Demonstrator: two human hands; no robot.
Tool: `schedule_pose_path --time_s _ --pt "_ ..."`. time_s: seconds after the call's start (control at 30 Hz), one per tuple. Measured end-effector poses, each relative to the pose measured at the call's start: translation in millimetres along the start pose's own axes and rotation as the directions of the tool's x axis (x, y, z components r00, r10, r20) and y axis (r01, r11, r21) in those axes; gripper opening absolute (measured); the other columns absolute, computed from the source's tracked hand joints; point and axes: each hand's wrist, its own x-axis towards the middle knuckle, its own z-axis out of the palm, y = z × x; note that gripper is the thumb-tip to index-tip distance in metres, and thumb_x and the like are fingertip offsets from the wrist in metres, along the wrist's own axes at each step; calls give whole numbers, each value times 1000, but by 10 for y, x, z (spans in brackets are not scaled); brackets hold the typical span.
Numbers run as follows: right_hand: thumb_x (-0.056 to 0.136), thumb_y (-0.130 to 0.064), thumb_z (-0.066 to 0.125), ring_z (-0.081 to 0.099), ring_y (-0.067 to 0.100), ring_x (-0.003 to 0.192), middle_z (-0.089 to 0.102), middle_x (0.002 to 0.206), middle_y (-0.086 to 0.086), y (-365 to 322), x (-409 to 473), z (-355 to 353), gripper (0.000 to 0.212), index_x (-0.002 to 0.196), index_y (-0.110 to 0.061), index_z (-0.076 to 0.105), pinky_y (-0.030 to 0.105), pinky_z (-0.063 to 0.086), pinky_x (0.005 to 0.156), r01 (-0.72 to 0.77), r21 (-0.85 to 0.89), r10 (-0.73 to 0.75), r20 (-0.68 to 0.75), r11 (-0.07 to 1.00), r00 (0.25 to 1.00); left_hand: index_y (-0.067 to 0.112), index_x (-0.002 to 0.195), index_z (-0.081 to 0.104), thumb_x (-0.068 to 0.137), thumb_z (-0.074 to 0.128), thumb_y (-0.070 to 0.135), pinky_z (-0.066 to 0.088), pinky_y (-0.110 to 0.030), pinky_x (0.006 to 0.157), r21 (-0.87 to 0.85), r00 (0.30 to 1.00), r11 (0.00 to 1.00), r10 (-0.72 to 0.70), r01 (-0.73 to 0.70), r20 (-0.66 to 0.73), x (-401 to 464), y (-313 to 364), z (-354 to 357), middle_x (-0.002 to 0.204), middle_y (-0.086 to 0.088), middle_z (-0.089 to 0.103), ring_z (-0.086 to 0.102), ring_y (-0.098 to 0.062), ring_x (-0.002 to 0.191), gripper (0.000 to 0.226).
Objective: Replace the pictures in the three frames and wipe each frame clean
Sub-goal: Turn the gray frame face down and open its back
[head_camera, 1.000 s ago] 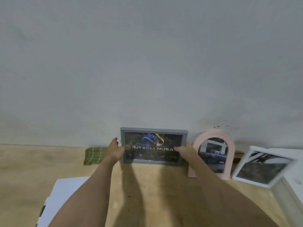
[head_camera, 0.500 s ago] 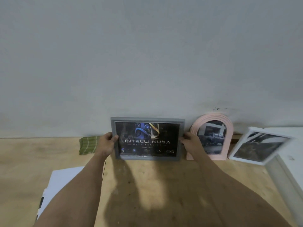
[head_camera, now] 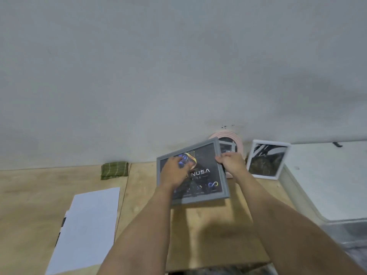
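Grey frame [head_camera: 191, 171] now lifted, tilted | right hand [head_camera: 231, 162] grips edge | left hand [head_camera: 175, 171] flat on glass

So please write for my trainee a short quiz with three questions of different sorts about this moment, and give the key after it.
1. True or false: the grey frame leans against the wall.
2. Which hand lies on the front of the grey frame? A) left hand B) right hand C) neither
3. Fill in: the folded green cloth lies on the wooden table to the ___ of the grey frame.

Key:
1. False: both hands hold it, tilted, in front of the pink arched frame.
2. A; the right hand grips its right edge.
3. left
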Motion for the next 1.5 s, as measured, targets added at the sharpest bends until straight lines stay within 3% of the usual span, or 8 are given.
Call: schedule_pose_path --time_s 0.1,0.3,0.5,0.63,0.73,0.9,1.23,1.5 --pt "75 -23 73 67 35 87 66 73 13 -121 -263 -102 25 58 -8 63 41 52 78 8 -93 -15 -72 996 997 14 72 67 77 62 64 50 -34 68 229 980 960 131 -163 147 -433 547 233 72 -1 68 66 -24 77 50" --pt "70 -26 69 61 26 71 64 69 5 -332 -803 -142 18 62 -14 60 27 41 56 34 -177 -55 -112 984 992 10 89 73 81 61 28 46 -34 67 380 977 905 213 -192 -13 -962 966 440 95 -15 75 69 -36 94 23" --pt "87 -34 64 56 20 80 63 84 5 -380 -1073 34 34 96 -2 68 33 45 77 94 55 -101 141 994 985 8 82 71 91 54 37 43 -33 66 108 951 992 -36 72 -306 -1124 649 74 86 -11 70 66 -35 86 34" --pt "91 -29 49 59 30 100 63 109 11 177 -824 51 29 107 -8 62 32 46 85 -70 58 64 106 996 992 14 54 42 89 51 19 28 -33 59 -229 918 971 -149 66 -368 -1139 170 -432 57 -4 42 41 -26 64 36" --pt "75 -56 45 61 36 102 63 116 12 1091 -158 124 61 113 -12 61 47 50 93 -274 68 275 -4 959 961 13 69 53 84 58 16 30 -33 63 -462 916 881 -262 99 -303 -1140 -188 -752 71 -8 47 40 -21 70 16" --pt "84 -3 50 69 38 80 69 84 23 706 -943 182 16 83 3 66 48 57 73 -357 221 358 37 907 933 2 89 68 95 59 16 42 -33 67 -602 884 760 -430 245 -182 -1097 -721 -877 87 -8 64 57 -24 82 18" --pt "80 -11 60 57 27 62 58 65 14 1374 -496 682 20 60 -10 55 34 48 57 -425 -205 429 -27 882 903 -11 101 70 98 54 10 50 -53 95 -404 814 737 -581 541 30 -790 -2031 -517 110 -32 66 64 -34 86 27" --pt "88 -20 57 57 30 71 65 89 20 1790 -627 1048 22 75 -3 60 31 40 57 -472 -349 474 -86 810 876 9 125 71 96 63 21 45 -43 108 -165 782 773 -623 613 -16 -720 -2467 -209 132 -13 67 58 -36 123 32"
